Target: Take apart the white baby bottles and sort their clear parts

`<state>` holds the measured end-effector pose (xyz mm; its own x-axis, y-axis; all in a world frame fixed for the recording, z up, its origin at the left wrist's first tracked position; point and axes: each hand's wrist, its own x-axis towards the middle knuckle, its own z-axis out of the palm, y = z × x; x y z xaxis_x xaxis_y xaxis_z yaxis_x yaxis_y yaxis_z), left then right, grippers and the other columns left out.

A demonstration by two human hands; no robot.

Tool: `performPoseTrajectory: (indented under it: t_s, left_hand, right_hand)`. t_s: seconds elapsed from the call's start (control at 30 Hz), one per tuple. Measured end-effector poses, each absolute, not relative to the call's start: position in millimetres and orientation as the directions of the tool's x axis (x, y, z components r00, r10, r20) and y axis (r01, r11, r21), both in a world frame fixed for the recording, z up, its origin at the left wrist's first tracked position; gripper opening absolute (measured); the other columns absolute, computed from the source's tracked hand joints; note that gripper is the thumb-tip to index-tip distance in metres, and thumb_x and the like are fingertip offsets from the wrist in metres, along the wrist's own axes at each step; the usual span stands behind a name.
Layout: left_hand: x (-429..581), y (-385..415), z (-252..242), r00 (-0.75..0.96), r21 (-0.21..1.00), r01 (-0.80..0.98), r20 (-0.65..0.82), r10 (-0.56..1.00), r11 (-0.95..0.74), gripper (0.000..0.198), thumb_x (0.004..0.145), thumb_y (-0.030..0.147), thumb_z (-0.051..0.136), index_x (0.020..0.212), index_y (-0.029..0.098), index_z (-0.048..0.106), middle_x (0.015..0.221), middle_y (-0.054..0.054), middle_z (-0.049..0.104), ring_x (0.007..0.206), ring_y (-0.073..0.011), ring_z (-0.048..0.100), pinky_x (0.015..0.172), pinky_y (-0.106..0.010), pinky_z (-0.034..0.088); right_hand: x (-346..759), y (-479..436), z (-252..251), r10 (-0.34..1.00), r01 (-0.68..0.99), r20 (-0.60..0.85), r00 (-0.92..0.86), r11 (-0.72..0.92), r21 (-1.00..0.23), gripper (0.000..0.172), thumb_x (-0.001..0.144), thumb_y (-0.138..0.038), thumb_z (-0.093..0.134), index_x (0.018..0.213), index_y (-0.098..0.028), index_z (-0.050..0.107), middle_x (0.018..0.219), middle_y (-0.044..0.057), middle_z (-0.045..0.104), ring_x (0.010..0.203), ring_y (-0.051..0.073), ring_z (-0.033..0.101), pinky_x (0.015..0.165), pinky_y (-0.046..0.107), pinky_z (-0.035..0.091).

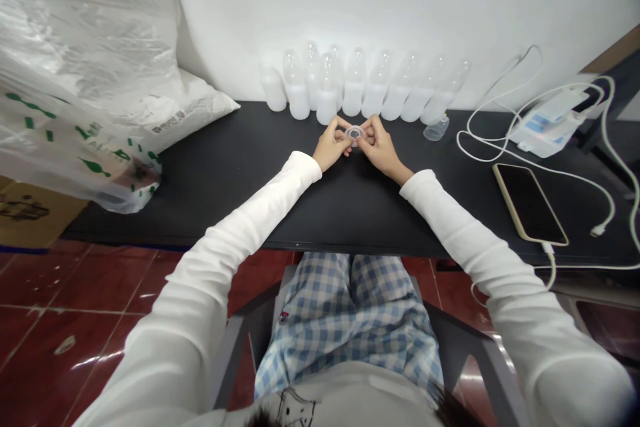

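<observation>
Both my hands meet over the black table, pinching a small clear ring-shaped plastic piece [355, 133] between thumbs and fingertips. My left hand [331, 145] grips its left side, and my right hand [379, 145] its right side. Just beyond stands a row of whitish bottles [327, 99], several with tall clear domed covers. The leftmost bottle [273, 90] looks shorter, with no tall dome visible. To the right of my hands, a clear cup-like cover [437, 128] lies on its side close to the last bottle.
White plastic sacks [100, 33] and a green-printed bag [100, 160] fill the table's left end beside a cardboard box [35, 213]. A phone [531, 204], a white power strip [547, 121] and loose white cables lie at the right. A white wall rises behind the bottles.
</observation>
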<state>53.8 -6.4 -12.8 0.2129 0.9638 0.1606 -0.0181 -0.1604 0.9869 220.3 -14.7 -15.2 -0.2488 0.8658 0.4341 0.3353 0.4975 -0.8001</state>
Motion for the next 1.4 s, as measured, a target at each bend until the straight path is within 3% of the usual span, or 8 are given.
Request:
performPoseTrajectory:
  t_s: [0.3, 0.6, 0.8, 1.0, 1.4]
  left_hand:
    - [54, -8, -13, 0.237, 0.994, -0.034, 0.114, 0.965, -0.109, 0.027, 0.084, 0.003, 0.066, 0.102, 0.02, 0.054, 0.066, 0.008, 0.066, 0.06, -0.0097, 0.066, 0.063, -0.024, 0.051]
    - [55, -8, -11, 0.255, 0.996, -0.021, 0.092, 0.963, -0.09, 0.027, 0.085, 0.003, 0.07, 0.099, 0.019, 0.054, 0.063, 0.009, 0.066, 0.057, -0.0083, 0.065, 0.06, -0.021, 0.05]
    - [56, -9, -5, 0.212, 0.998, -0.051, 0.045, 0.976, -0.035, 0.015, 0.101, 0.019, 0.063, 0.095, 0.02, 0.05, 0.061, 0.008, 0.065, 0.058, -0.0086, 0.069, 0.06, -0.02, 0.055]
    - [55, -8, -11, 0.224, 0.992, -0.018, 0.129, 0.966, -0.128, 0.02, 0.098, 0.028, 0.071, 0.095, 0.021, 0.052, 0.061, 0.008, 0.065, 0.056, -0.0077, 0.067, 0.057, -0.018, 0.054]
    - [53, -6, -17, 0.25, 0.977, 0.04, 0.194, 0.949, -0.211, 0.021, 0.098, 0.032, 0.07, 0.096, 0.021, 0.053, 0.062, 0.006, 0.069, 0.052, -0.0086, 0.065, 0.054, -0.02, 0.05]
  right_hand:
    - [222, -15, -16, 0.87, 0.39, 0.436, -0.232, 0.494, -0.777, 0.047, 0.094, -0.072, 0.061, 0.105, -0.027, 0.053, 0.07, -0.002, 0.055, 0.063, 0.017, 0.053, 0.059, 0.031, 0.042]
    - [221, -14, -16, 0.874, 0.377, 0.444, -0.197, 0.486, -0.788, 0.051, 0.091, -0.076, 0.062, 0.092, -0.027, 0.048, 0.066, -0.003, 0.054, 0.063, 0.017, 0.055, 0.062, 0.034, 0.049]
    - [222, -7, -24, 0.88, 0.252, 0.389, -0.27, 0.455, -0.854, 0.054, 0.089, -0.078, 0.063, 0.102, -0.027, 0.047, 0.072, -0.004, 0.057, 0.063, 0.015, 0.057, 0.054, 0.029, 0.044]
    - [224, -4, -28, 0.872, 0.278, 0.419, -0.254, 0.48, -0.832, 0.051, 0.087, -0.071, 0.069, 0.101, -0.027, 0.047, 0.071, -0.005, 0.054, 0.061, 0.014, 0.053, 0.055, 0.03, 0.044]
    - [220, -5, -26, 0.894, 0.232, 0.384, -0.231, 0.434, -0.871, 0.058, 0.085, -0.081, 0.064, 0.095, -0.027, 0.046, 0.069, -0.004, 0.06, 0.061, 0.015, 0.06, 0.057, 0.032, 0.05]
